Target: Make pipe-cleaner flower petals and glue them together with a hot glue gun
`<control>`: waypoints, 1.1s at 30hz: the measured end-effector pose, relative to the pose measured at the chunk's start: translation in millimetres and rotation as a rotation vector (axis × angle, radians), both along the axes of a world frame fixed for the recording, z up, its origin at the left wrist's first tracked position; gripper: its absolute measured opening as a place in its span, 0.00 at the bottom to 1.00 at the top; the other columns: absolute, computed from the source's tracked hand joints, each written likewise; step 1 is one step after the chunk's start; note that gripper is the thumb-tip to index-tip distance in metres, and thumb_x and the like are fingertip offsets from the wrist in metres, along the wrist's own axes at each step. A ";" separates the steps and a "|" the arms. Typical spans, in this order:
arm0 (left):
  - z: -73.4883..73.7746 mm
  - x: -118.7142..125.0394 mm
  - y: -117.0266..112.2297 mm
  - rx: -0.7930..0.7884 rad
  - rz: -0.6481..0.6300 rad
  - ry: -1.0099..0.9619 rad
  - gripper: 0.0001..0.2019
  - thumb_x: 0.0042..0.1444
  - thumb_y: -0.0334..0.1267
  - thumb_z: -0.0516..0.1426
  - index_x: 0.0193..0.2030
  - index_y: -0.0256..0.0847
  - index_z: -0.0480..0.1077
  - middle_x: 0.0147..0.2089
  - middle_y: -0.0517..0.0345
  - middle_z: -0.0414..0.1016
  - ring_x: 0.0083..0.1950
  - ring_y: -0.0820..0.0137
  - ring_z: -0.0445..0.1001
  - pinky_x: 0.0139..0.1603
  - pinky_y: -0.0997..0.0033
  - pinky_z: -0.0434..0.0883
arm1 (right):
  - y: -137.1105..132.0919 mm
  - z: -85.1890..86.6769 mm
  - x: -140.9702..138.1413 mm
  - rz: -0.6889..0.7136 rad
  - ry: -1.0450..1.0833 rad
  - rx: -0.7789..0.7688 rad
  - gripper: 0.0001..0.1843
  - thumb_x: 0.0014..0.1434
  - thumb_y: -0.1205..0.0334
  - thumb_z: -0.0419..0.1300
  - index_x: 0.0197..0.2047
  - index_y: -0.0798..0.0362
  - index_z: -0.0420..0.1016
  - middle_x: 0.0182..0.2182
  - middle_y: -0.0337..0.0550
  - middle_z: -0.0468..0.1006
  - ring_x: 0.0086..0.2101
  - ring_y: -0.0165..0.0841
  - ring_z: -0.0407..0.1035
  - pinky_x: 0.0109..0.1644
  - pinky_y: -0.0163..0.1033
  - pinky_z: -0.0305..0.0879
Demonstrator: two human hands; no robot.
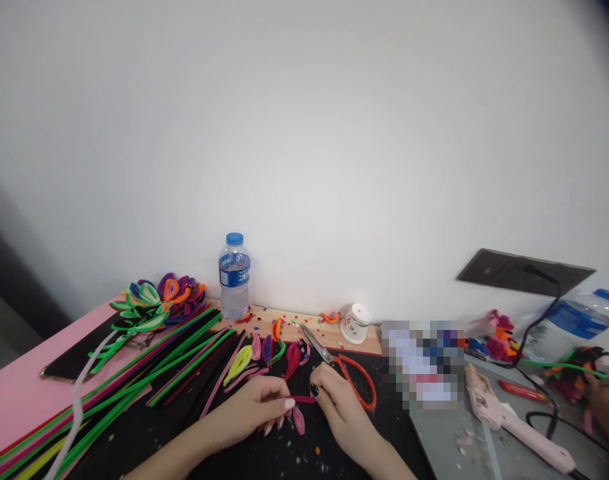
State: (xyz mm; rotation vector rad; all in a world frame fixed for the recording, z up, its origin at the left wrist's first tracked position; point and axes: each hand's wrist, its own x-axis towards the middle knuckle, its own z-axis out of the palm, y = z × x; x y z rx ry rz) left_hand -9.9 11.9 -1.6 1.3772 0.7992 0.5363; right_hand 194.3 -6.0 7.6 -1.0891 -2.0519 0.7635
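Lower centre of the frame: our left hand (273,405) and right hand (334,402) pinch a magenta pipe cleaner (304,399), fingers narrowed. Just above, a yellow loop (238,365) looks finished, we judge; straight pipe cleaners (197,331), lower left, look unworked.

Your pipe cleaner strip (304,400) is magenta, your looped petal (238,365) yellow; your long stems (109,421) run green, magenta, red and yellow; your scissors (322,351) have orange-red handles (368,375); your bottle (234,301) has a blue cap (234,238) and blue-and-white label (235,270)
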 end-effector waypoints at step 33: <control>-14.2 7.6 -0.4 0.005 0.164 0.032 0.13 0.47 0.45 0.59 0.24 0.38 0.63 0.18 0.67 0.66 0.18 0.76 0.63 0.20 0.78 0.59 | 1.9 -7.4 -5.9 -0.221 0.358 -0.361 0.05 0.52 0.66 0.56 0.26 0.54 0.64 0.14 0.30 0.62 0.15 0.26 0.57 0.20 0.30 0.53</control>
